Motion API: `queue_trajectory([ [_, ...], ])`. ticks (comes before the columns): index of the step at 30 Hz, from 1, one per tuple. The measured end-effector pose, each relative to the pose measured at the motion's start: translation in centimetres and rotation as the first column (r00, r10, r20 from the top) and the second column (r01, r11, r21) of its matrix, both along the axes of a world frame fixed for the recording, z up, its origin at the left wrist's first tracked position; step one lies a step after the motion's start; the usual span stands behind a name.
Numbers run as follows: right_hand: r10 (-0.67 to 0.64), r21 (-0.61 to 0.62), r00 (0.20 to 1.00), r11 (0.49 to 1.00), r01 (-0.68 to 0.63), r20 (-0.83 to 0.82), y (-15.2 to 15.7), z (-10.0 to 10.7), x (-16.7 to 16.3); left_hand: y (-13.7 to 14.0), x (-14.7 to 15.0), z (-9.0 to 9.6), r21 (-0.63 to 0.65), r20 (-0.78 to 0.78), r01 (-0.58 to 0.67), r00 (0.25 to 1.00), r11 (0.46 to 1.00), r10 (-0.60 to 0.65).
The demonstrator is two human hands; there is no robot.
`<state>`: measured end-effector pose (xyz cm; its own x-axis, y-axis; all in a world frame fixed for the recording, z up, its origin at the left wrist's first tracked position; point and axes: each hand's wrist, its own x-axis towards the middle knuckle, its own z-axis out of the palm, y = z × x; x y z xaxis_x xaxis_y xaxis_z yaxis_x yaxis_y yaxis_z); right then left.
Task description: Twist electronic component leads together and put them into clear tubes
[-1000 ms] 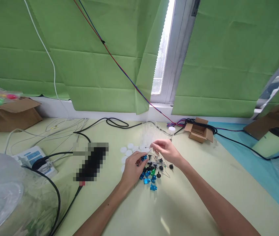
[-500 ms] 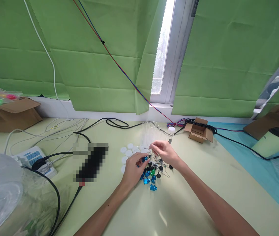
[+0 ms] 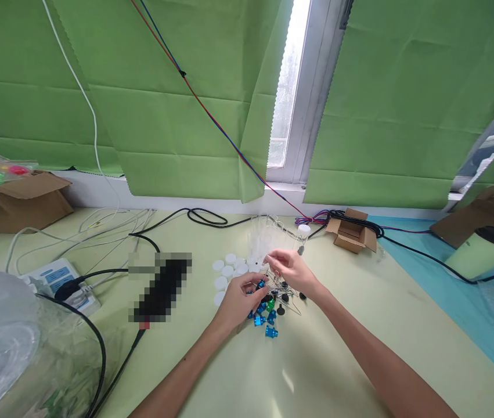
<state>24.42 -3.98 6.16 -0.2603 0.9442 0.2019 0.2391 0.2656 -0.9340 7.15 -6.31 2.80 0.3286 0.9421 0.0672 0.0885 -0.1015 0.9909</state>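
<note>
My left hand (image 3: 242, 296) is closed, its thumb and fingers pinching a small shiny blue metal fitting (image 3: 260, 284). Just above it, my right hand (image 3: 291, 269) is closed in a pinch on a thin metal wire (image 3: 266, 271) that reaches down toward the fitting; whether the two touch is too small to tell. Beneath both hands lies a pile of small parts: blue fittings (image 3: 271, 332), a green fitting (image 3: 270, 305), black knob-like pieces (image 3: 280, 310) and bent thin wires (image 3: 294, 307). Left of the pile are several white round caps (image 3: 221, 283).
Clear tubes (image 3: 260, 235) stand behind my hands, near a white-capped container (image 3: 303, 232). A small open cardboard box (image 3: 353, 238) and black cables are at the back right. Leftward are a power strip (image 3: 61, 281) and a clear plastic bag (image 3: 76, 366). A green tumbler (image 3: 477, 249) lies far right.
My left hand has shifted slightly down and right, and the blue fitting in it now sits closer to the fingertips, under the wire. The right hand has barely moved.
</note>
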Motion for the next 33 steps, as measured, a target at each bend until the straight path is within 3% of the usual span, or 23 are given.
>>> queue_trajectory([
  [5, 0.009, 0.012, 1.000, 1.000, -0.009, 0.001, 0.0, 0.1, 0.2, -0.3, -0.3, 1.1, -0.157, 0.093, 0.158, 0.985, 0.975, -0.145],
  [13, 0.026, 0.018, 0.999, 1.000, -0.026, 0.026, -0.1, 0.2, 0.1, -0.3, -0.5, 0.9, -0.207, 0.175, 0.210, 0.969, 0.956, -0.175],
  [27, 0.035, 0.044, 0.999, 0.998, -0.037, 0.033, 0.2, -0.5, 0.1, -0.4, -0.5, 1.2, -0.196, 0.172, 0.179, 0.974, 0.964, -0.146],
  [31, 0.014, 0.063, 0.999, 0.998, -0.017, 0.044, 0.3, -0.1, 0.6, -0.3, -0.4, 1.3, -0.201, 0.163, 0.117, 0.983, 0.972, -0.085],
  [33, -0.028, 0.085, 0.992, 0.996, 0.017, 0.125, 0.3, 0.3, 1.2, -0.1, -0.4, 1.3, -0.205, 0.166, 0.068, 0.986, 0.977, -0.034],
])
